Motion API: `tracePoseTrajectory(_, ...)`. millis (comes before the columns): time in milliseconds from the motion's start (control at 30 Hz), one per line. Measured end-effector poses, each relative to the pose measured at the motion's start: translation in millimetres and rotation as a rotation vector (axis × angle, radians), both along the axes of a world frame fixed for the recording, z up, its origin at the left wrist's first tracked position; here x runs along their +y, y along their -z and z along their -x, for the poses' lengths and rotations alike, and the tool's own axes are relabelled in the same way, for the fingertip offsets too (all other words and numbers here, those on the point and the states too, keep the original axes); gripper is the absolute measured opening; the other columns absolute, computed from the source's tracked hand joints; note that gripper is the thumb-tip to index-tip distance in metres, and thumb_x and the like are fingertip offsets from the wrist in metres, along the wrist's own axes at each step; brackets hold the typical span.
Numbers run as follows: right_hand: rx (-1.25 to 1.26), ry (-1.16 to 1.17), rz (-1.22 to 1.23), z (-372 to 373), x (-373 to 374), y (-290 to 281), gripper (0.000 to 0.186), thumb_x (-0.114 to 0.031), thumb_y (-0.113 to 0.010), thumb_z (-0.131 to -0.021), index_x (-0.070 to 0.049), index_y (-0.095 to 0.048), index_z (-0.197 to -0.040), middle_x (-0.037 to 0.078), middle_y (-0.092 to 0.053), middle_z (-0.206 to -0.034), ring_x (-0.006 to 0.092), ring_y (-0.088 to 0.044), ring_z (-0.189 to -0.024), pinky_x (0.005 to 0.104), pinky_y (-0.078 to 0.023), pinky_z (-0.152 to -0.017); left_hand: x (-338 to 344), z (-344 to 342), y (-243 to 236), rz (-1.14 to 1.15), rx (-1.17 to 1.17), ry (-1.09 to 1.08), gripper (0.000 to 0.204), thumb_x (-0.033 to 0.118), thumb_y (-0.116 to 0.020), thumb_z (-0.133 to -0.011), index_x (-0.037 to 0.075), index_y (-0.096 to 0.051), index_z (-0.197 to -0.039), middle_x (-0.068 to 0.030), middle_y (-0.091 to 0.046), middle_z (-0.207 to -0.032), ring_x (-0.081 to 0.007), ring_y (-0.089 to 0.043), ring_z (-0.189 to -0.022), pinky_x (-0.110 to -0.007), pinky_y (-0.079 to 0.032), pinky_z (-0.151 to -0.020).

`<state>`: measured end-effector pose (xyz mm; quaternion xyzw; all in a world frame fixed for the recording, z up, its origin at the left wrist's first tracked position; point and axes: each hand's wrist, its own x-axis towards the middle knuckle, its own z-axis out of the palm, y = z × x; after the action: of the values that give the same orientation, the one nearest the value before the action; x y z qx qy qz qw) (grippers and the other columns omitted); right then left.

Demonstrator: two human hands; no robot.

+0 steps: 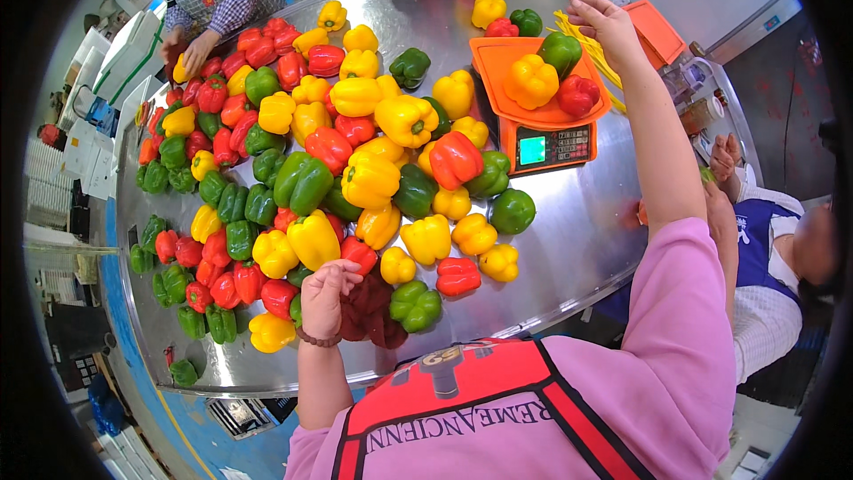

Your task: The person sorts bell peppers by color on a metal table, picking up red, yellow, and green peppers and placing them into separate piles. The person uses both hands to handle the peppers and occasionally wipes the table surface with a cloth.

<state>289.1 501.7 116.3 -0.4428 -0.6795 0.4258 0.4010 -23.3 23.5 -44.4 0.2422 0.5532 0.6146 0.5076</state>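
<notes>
My right hand is raised over the yellow strips behind an orange scale, its fingers loosely bent with nothing visible in them. On the scale's pan lie a yellow pepper, a green pepper and a red one. My left hand hovers at the near side of a spread of peppers, fingers slightly bent and apart, beside a red pepper and a dark red cloth. Several yellow, red and green peppers cover the steel table around them.
At upper left, a co-worker's hands touch peppers. At right, another person in a blue apron reaches to the table's edge near jars. An orange tray sits behind the scale; white boxes stand beyond the left edge.
</notes>
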Motion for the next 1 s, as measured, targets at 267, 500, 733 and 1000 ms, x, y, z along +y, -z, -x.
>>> tracePoseTrajectory(267,-0.827,0.128,-0.246,-12.1,45.9,41.5,0.070,-0.051,-0.073,-0.076,-0.004,-0.060,-0.126,0.017,-0.066,-0.116,0.0297,-0.065,-0.105,0.0368,-0.050,-0.091,-3.2,9.8,-19.5,-0.079,0.124,-0.041,0.027,0.000,-0.068,-0.084,0.001,-0.061,-0.110,-0.0104,-0.058,-0.122,-0.0172,-0.061,-0.100,-0.030,-0.049,-0.089)
tracePoseTrajectory(500,-1.121,0.027,-0.208,5.7,66.1,86.3,0.072,-0.042,-0.075,-0.070,-0.004,-0.057,-0.128,0.020,-0.065,-0.118,0.0317,-0.063,-0.109,0.0404,-0.049,-0.093,-3.6,8.1,-30.0,-0.051,0.037,-0.038,0.045,0.000,-0.062,-0.088,0.002,-0.049,-0.131,-0.0071,-0.056,-0.124,-0.0169,-0.060,-0.105,-0.030,-0.049,-0.091)
tracePoseTrajectory(733,-0.461,0.235,-0.611,1.8,12.4,38.9,0.062,-0.030,-0.078,-0.075,-0.004,-0.055,-0.128,0.018,-0.059,-0.122,0.0289,-0.059,-0.111,0.0349,-0.046,-0.096,-45.3,-13.4,-13.3,0.062,-0.002,0.043,0.027,0.004,-0.062,-0.092,0.001,-0.058,-0.118,-0.0064,-0.061,-0.118,-0.0106,-0.058,-0.105,-0.027,-0.047,-0.090)
tracePoseTrajectory(1000,-0.449,0.020,-0.546,-41.4,-210.2,57.6,0.063,-0.012,-0.074,-0.073,-0.004,-0.049,-0.131,0.015,-0.052,-0.129,0.0287,-0.050,-0.122,0.0379,-0.038,-0.104,-84.1,-23.3,9.3,0.016,0.471,-0.085,0.017,0.015,-0.075,-0.081,0.002,-0.068,-0.090,-0.0114,-0.059,-0.121,-0.0197,-0.060,-0.102,-0.031,-0.048,-0.089)
